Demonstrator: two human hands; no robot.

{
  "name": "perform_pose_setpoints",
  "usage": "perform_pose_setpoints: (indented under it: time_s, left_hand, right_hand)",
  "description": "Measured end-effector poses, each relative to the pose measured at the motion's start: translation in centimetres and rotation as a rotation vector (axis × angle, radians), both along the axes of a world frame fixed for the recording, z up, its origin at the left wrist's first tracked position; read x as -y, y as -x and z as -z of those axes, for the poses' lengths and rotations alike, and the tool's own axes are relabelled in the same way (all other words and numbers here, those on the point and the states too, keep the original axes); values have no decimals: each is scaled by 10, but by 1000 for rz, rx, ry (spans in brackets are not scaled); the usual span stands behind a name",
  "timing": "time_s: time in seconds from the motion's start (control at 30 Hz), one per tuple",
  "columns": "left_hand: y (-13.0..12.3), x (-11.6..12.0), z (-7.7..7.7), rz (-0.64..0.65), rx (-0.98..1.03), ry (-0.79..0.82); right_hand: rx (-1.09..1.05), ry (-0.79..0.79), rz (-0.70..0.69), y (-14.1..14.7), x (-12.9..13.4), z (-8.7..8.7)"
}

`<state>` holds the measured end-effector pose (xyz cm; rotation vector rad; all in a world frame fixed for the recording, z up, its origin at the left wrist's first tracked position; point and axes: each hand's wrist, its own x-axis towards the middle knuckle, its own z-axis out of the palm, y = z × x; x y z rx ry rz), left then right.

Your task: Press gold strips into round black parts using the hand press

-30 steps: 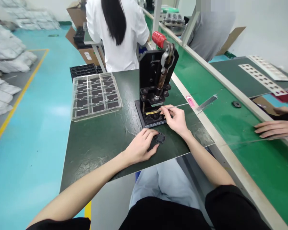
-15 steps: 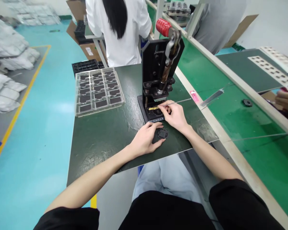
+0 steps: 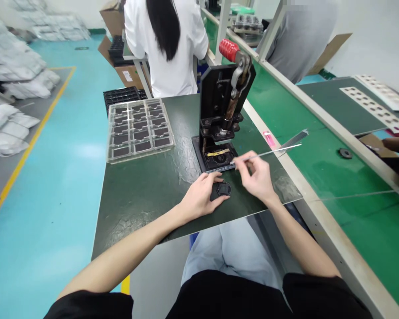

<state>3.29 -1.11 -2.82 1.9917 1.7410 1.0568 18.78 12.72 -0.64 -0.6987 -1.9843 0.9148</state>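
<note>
My left hand rests on the dark green table, its thumb and fingers curved around the edge of a round black part. Between the fingertips of my right hand is a thin, light grey strip. One long end of it points off to the right; the other end shows just left of my fingertips, by the base of a black hand press. A yellow strip lies across the fixture in the press base. The press's red handle is raised.
A clear tray with dark rectangular pieces lies left of the press. To the right runs a green conveyor with a small black part and a bundle of thin strips. A co-worker in white sits ahead.
My right hand has drawn back from the yellow strip in the press fixture, toward me and right, with the thin strip still pinched. My left hand stays around the round part.
</note>
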Motion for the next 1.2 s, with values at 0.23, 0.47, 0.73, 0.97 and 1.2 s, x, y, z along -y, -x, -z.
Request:
perform_pose_setpoints:
  time_s: [0.23, 0.47, 0.73, 0.97, 1.2]
  left_hand:
    - [-1, 2, 0, -4, 27, 25]
    - [-3, 2, 2, -9, 49, 44]
    - [-2, 2, 3, -8, 52, 40]
    - [-3, 1, 3, -24, 50, 39]
    - [-5, 0, 5, -56, 116, 60]
  right_hand:
    - [195, 41, -118, -27, 26, 15]
    - [234, -100, -157, -23, 23, 13]
    - [254, -150, -169, -23, 25, 15]
    - [310, -357, -196, -20, 26, 14]
    - [355, -432, -247, -15, 24, 14]
